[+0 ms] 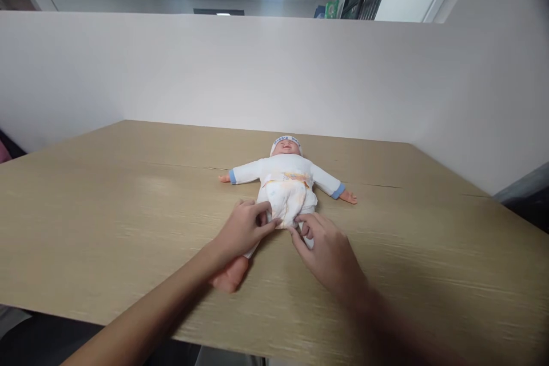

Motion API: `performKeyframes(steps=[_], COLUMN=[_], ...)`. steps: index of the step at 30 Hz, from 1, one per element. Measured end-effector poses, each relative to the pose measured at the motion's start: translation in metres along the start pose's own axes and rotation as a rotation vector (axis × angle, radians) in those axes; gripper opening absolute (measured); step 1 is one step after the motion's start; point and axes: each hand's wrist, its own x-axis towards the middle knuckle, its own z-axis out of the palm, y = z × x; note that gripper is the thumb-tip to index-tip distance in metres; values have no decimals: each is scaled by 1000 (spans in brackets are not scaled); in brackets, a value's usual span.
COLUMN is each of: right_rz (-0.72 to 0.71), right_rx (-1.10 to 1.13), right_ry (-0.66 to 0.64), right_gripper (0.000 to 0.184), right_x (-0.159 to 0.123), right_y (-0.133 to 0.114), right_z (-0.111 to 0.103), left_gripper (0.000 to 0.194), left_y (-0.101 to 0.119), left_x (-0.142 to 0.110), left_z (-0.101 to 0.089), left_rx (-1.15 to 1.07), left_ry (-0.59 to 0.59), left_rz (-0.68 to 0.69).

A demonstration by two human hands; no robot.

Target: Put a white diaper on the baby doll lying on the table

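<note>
A baby doll (286, 174) in a white suit with blue cuffs and a white cap lies on its back on the wooden table (128, 211), head away from me, arms spread. A white diaper (290, 200) covers its middle. My left hand (245, 227) pinches the diaper's lower left edge at the doll's hip. My right hand (325, 251) pinches the lower right edge between the legs. One bare doll foot (229, 277) shows under my left wrist; the other leg is hidden by my right hand.
White partition walls (257, 74) close off the table at the back and right. The table's front edge runs just below my forearms. A dark chair back (527, 197) shows at the right.
</note>
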Motion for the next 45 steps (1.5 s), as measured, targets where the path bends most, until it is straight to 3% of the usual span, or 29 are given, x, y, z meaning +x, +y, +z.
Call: performKeyframes(steps=[4, 12, 23, 27, 32, 37, 45], right_rz=[-29, -57, -26, 12, 159, 173, 115], right_rx=[-24, 62, 120, 106, 118, 154, 147], right_ry=[-29, -87, -125, -52, 53, 37, 11], right_gripper=[12, 20, 24, 17, 18, 18, 21], right_x=[0, -5, -3, -3, -8, -7, -4], right_y=[1, 5, -1, -4, -7, -7, -4], right_z=[4, 4, -1, 0, 0, 3, 5], left_gripper=[40, 24, 30, 31, 31, 28, 52], left_y=[2, 2, 3, 1, -2, -2, -5], left_x=[-1, -3, -1, 0, 0, -1, -2], left_z=[-2, -4, -5, -5, -2, 0, 12], left_rx=[-50, -108, -96, -127, -167, -304, -594], left_ry=[10, 67, -11, -11, 33, 53, 158], left_rz=[16, 177, 71, 78, 15, -37, -134])
